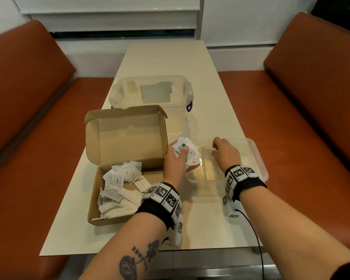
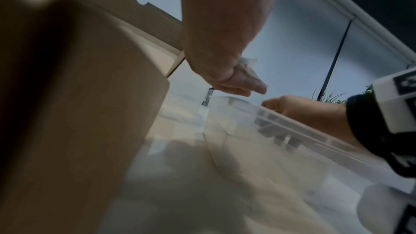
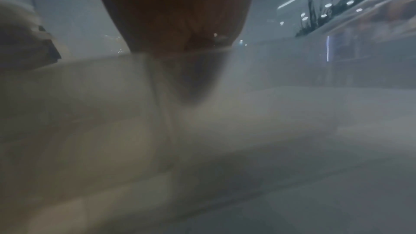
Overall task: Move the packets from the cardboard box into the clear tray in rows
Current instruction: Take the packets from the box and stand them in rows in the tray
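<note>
An open cardboard box [image 1: 93, 203] sits on the left of the table, with several white packets [image 1: 121, 184] loose in its base. My left hand [image 1: 178, 156] grips a bundle of white packets [image 1: 185, 147] between the box and the clear tray [image 1: 260, 158]. My right hand [image 1: 220, 150] reaches into the tray's far end, fingers bent down over a packet with red print [image 1: 209, 152]; whether they pinch it is hidden. The left wrist view shows the left hand [image 2: 236, 81] holding packets [image 2: 249, 63], the right hand [image 2: 292, 106] and the tray rim [image 2: 303, 129]. The right wrist view is blurred and shows only a dark palm [image 3: 175, 15].
A large clear storage tub [image 1: 117, 91] with blue latches stands behind the box. Its raised lid [image 1: 125, 134] blocks the way toward the tub. Orange benches [image 1: 28, 98] flank the narrow table [image 1: 166, 57]. A black cable [image 1: 255, 235] trails from my right wrist over the front edge.
</note>
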`<control>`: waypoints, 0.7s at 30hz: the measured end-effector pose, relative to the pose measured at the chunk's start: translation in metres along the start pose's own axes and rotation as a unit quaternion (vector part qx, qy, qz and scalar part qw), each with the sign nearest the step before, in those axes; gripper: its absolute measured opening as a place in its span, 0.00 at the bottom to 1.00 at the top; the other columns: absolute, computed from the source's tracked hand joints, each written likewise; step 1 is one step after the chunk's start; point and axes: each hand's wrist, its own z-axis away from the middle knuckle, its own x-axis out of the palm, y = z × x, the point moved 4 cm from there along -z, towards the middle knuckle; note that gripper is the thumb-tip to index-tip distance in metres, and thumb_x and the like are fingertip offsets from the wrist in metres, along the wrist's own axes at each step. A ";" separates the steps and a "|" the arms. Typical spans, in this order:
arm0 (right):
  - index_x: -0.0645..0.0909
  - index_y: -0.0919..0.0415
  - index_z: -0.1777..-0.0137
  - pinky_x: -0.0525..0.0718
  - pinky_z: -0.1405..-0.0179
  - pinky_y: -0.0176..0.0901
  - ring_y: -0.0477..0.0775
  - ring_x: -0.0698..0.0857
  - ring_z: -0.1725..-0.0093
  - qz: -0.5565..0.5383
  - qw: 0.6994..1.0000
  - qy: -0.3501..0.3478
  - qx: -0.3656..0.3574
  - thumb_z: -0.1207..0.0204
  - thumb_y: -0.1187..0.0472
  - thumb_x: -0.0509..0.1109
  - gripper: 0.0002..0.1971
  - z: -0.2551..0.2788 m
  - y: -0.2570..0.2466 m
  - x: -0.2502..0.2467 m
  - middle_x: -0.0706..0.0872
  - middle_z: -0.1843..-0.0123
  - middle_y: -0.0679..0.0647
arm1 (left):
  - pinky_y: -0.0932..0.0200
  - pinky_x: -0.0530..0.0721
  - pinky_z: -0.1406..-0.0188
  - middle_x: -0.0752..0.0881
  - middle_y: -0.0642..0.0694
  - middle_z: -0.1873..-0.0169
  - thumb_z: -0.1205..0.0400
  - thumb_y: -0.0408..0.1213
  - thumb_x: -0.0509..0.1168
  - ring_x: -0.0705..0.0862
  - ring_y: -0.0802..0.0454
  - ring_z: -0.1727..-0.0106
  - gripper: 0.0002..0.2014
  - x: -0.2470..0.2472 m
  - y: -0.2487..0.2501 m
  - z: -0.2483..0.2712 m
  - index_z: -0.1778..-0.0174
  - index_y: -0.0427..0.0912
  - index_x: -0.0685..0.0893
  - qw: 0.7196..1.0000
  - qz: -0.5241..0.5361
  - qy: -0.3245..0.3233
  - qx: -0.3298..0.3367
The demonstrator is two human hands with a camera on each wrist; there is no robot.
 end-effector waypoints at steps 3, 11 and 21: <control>0.81 0.64 0.47 0.74 0.58 0.44 0.62 0.82 0.51 0.013 1.000 -0.015 -0.007 0.20 0.66 0.62 0.08 -0.003 0.000 -0.002 0.81 0.47 0.61 | 0.41 0.90 0.56 0.81 0.41 0.37 0.15 0.34 0.63 0.84 0.40 0.39 0.13 -0.001 -0.002 0.000 0.36 0.52 0.75 1.000 0.000 0.003 -0.010; 0.85 0.64 0.43 0.77 0.46 0.47 0.62 0.82 0.44 0.005 0.997 -0.067 -0.029 0.19 0.65 0.61 0.12 -0.012 0.002 -0.009 0.81 0.43 0.62 | 0.37 0.89 0.54 0.82 0.40 0.39 0.15 0.34 0.63 0.85 0.40 0.40 0.12 0.004 -0.004 0.003 0.38 0.52 0.76 0.999 -0.021 0.026 -0.001; 0.85 0.65 0.47 0.76 0.50 0.45 0.62 0.82 0.47 -0.021 0.993 -0.100 -0.051 0.20 0.63 0.65 0.09 -0.015 0.007 -0.005 0.83 0.45 0.61 | 0.52 0.90 0.71 0.80 0.37 0.38 0.15 0.33 0.62 0.84 0.41 0.44 0.15 0.004 -0.010 0.013 0.32 0.45 0.74 0.999 -0.031 0.035 -0.010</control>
